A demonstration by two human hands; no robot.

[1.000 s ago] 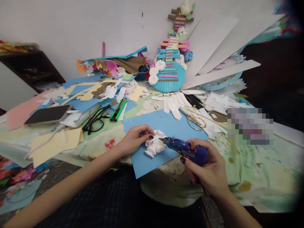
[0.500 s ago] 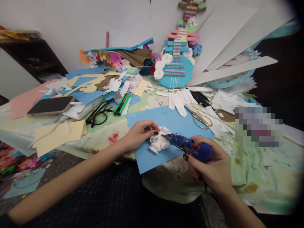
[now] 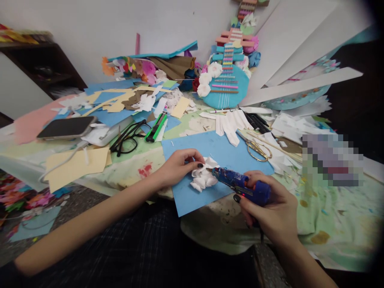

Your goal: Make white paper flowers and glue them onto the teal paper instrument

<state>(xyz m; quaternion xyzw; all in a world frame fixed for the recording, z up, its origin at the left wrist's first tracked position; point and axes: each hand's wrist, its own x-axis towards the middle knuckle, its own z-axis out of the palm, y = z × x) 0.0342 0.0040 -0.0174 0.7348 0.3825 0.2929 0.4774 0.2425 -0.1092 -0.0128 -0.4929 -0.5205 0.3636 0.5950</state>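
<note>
Paper flower (image 3: 204,181), white and many-petalled, sits over the blue sheet (image 3: 192,202), near the edge of the cloth-covered worktop (image 3: 318,218) closest to the person. The left hand (image 3: 183,165) has thumb and forefinger brought together on its upper left rim; how the other fingers sit beneath cannot be told. The right hand (image 3: 274,208) is wrapped around the glue gun (image 3: 240,185), whose nozzle points into the petals from the right; whether tip and paper actually touch is too small to tell.

The flower should weigh next to nothing and feel soft, its loose folds easily crushed or bent. A light pinch at the outer edge or the underside would suit it best, leaving the petal faces free and the fingertips away from the nozzle, which may be hot. The gun looks stiff and rather heavier, with threads of dried glue along its front; the rear grip is the safe place to hold it.

Just beyond, white paper strips (image 3: 229,125) overlap the sheet's far edge, and gold-handled scissors (image 3: 244,137) lie to their right, within easy reach.
</note>
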